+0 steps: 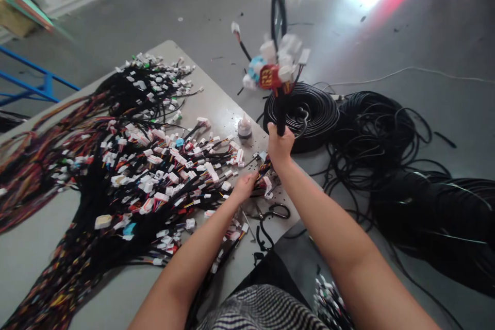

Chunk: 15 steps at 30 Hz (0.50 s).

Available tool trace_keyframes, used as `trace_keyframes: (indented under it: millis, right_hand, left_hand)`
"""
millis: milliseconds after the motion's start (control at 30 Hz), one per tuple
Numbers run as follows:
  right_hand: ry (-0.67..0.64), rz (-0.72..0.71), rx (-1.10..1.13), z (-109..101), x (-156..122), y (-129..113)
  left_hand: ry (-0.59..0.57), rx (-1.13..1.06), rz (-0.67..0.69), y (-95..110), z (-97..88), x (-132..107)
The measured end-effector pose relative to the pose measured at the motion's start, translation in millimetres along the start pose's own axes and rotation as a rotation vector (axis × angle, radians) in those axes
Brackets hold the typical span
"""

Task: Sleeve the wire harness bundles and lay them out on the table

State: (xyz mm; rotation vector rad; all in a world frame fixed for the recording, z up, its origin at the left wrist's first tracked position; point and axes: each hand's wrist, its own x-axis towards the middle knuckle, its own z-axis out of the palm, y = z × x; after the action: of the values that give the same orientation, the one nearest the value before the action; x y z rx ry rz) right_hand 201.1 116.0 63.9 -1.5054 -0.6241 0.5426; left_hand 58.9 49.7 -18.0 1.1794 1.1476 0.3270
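Observation:
My right hand (281,145) is closed round a black-sleeved wire harness (283,108) and holds it upright past the table corner. White, red and blue connectors (269,76) cluster at its upper end, slightly blurred. Lower and to the left, my left hand (246,185) is closed on a bundle of coloured wires (264,166) near the table edge; its fingertips are partly hidden. A pair of black-handled scissors (279,210) lies on the table just below my hands. Many more harnesses with white connectors (166,165) spread out left of my left hand.
A small bottle (244,127) stands near the edge of the grey table (220,98). Coils of black tubing (305,108) and looser black tubing (375,124) lie on the floor at right. A blue metal frame (38,82) is at far left, and more connectors (328,299) hang below.

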Motion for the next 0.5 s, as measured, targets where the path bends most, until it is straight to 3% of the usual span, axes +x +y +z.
trace_keyframes:
  millis: [100,200,300,400,500]
  right_hand:
    - [0.035,0.068,0.018,-3.7,-7.8,11.7]
    - [0.051,0.131,0.036,-4.2,-3.6,23.9]
    - [0.047,0.151,0.006,-3.2,-1.0,30.5]
    - [0.1,0.12,-0.057,-4.2,-11.8,30.1]
    - [0.132,0.125,-0.092,-6.3,-31.1,26.1]
  left_hand:
    - [0.004,0.057,0.002,-5.5,-8.3,-10.2]
    - [-0.146,0.004,-0.109,7.1,-10.3,-3.0]
    - [-0.219,-0.043,-0.086,19.1,-3.8,11.8]
    - [-0.16,-0.047,0.012,12.7,0.5,12.5]
    - [-0.049,0.001,0.084,-3.6,-5.1,-2.6]
